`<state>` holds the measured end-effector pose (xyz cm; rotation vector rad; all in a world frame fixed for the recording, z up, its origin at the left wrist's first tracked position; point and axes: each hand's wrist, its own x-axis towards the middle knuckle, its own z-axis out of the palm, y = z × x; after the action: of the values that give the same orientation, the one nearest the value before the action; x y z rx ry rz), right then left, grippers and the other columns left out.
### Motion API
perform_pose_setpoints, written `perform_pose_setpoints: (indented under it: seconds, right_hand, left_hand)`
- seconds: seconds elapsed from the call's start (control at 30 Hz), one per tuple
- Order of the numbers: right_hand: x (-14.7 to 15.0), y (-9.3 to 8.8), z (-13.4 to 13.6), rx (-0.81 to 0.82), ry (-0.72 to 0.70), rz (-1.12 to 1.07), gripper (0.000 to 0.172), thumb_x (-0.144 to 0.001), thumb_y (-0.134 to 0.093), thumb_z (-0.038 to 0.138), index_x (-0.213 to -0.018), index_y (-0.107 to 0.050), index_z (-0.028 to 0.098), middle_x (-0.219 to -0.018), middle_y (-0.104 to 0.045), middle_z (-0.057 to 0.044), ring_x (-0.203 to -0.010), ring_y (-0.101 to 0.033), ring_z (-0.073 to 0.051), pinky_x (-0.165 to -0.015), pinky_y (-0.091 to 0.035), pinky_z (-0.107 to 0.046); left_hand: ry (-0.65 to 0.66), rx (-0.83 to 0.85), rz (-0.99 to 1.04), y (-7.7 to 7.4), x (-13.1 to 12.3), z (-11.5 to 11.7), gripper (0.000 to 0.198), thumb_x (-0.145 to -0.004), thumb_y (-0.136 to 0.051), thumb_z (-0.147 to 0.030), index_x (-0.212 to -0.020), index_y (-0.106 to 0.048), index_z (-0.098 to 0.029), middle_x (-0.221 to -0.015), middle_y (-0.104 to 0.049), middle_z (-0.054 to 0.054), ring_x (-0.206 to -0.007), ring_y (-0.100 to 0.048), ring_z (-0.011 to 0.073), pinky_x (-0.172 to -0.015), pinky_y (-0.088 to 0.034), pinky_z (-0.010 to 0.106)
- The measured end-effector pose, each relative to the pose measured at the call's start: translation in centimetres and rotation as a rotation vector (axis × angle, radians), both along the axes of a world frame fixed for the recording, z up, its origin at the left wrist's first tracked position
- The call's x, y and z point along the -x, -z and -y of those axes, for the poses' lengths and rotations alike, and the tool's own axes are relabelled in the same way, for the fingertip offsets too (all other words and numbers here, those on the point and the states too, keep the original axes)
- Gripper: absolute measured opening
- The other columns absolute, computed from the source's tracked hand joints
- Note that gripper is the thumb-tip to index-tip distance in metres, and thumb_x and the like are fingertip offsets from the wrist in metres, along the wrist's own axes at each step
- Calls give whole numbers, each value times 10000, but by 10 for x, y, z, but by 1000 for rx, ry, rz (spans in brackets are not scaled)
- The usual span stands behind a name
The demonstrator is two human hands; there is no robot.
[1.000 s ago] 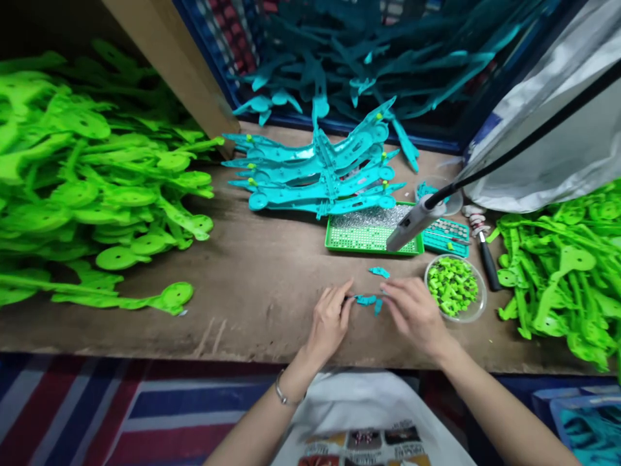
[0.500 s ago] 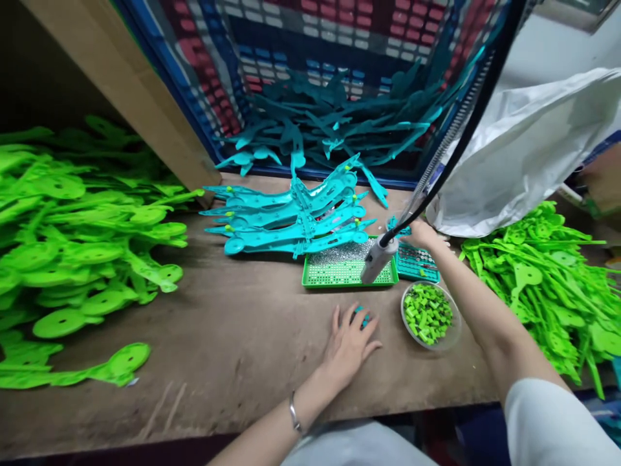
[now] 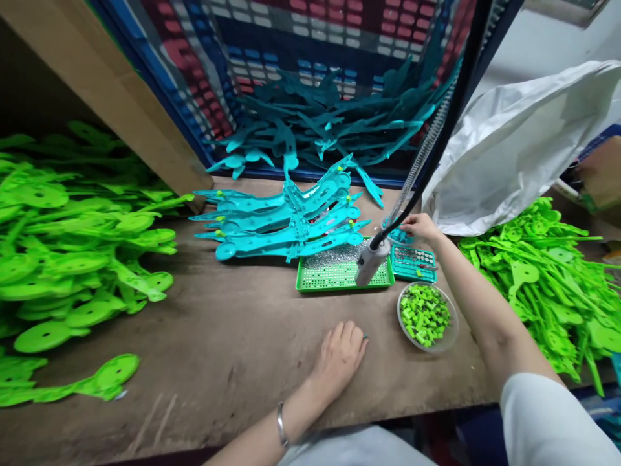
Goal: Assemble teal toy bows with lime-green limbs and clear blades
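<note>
My left hand (image 3: pixel 339 353) rests on the bench with its fingers curled in. A bit of teal shows beside its thumb, so it holds small teal plastic pieces, mostly hidden under the palm. Farther off, my right hand (image 3: pixel 420 226) dips pinched fingers into a clear dish of small teal pieces (image 3: pixel 398 234); what the fingertips hold is hidden. Several long teal plastic parts (image 3: pixel 286 226) lie side by side, small green pieces on their ends. In front of them sits a green perforated tray (image 3: pixel 320 283) with small shiny metal bits.
A grey electric screwdriver (image 3: pixel 371 262) hangs on a cord over the tray. Beside it are a teal tray (image 3: pixel 412 275) and a bowl of green pieces (image 3: pixel 427 314). Green parts pile up left (image 3: pixel 63 259) and right (image 3: pixel 538 278). A checked bag (image 3: pixel 310 39) holds teal parts.
My left hand has gone from spread fingers over the teal pieces to curled fingers around them, slightly nearer me. My right hand stays at the dish. The view has shifted slightly.
</note>
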<state>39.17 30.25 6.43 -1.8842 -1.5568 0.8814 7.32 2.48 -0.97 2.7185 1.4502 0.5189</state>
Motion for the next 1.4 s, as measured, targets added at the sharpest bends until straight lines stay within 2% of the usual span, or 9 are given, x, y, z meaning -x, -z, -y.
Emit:
perform_pose_setpoints:
  seconds: [0.17,0.3,0.4,0.63,0.97,1.1,1.2,1.33,1.4]
  right_hand:
    - [-9,-8,7,10,29,-288,336,-671,-875,370,-746,-610,178,-610,-621,22,-557,-553,-96,-602,-520,-252]
    - [-5,-18,20,50,-31,-444,398,-630,-901,402,-770,-597,185,-621,-604,33,-566,-548,-90,-582,-499,-234]
    - [3,-25,31,107,-102,-514,417,-601,-918,398,-783,-613,179,-632,-606,30,-573,-550,-92,-580,-491,-239]
    - [21,-29,51,182,-170,-557,416,-595,-910,378,-809,-613,179,-651,-596,50,-591,-537,-81,-610,-464,-240]
    - [72,-30,73,253,-308,-442,265,-646,-792,234,-875,-682,159,-685,-628,33,-619,-532,-99,-623,-446,-263]
    - [74,-39,80,223,-278,-375,200,-685,-741,203,-873,-713,141,-701,-633,8,-607,-500,-98,-606,-419,-270]
    - [67,-53,92,161,-250,-252,187,-762,-696,242,-908,-741,134,-694,-626,-10,-603,-491,-108,-584,-396,-273]
    - [50,-70,126,72,-233,-112,292,-854,-644,365,-1029,-746,155,-675,-599,-4,-620,-510,-129,-579,-398,-269]
    - [40,-73,148,67,-204,-117,311,-862,-666,441,-988,-728,163,-738,-618,-15,-642,-523,-129,-603,-420,-269]
  left_hand:
    - [72,16,1,0,1,0,87,-1003,-545,-273,-1060,-570,-212,-930,-616,37,-871,-609,211,-756,-472,335]
    - [21,79,-50,-4,-3,-1,86,-1008,-508,-225,-937,-555,-215,-878,-608,24,-823,-623,205,-720,-479,328]
    - [-21,126,-51,-6,-4,-3,121,-1004,-489,-199,-896,-540,-216,-861,-610,24,-784,-633,198,-624,-450,300]
    - [-19,142,7,-2,2,-9,129,-992,-495,-188,-879,-552,-209,-856,-610,32,-736,-642,180,-553,-404,273]
    - [20,228,370,8,19,-27,150,-937,-514,-186,-797,-567,-200,-799,-618,37,-718,-603,160,-629,-435,255]
    - [-43,312,524,-2,27,-39,126,-884,-584,-229,-763,-580,-193,-728,-609,10,-663,-569,129,-647,-439,244]
    - [-149,394,636,-15,37,-51,132,-852,-631,-273,-757,-595,-187,-635,-572,-23,-549,-489,101,-543,-382,220]
    - [-266,483,785,-33,57,-74,200,-815,-668,-344,-725,-601,-179,-585,-540,-40,-507,-434,85,-493,-335,208]
    - [-306,504,854,-40,70,-85,226,-790,-687,-373,-715,-609,-174,-604,-560,-34,-530,-452,85,-516,-354,208]
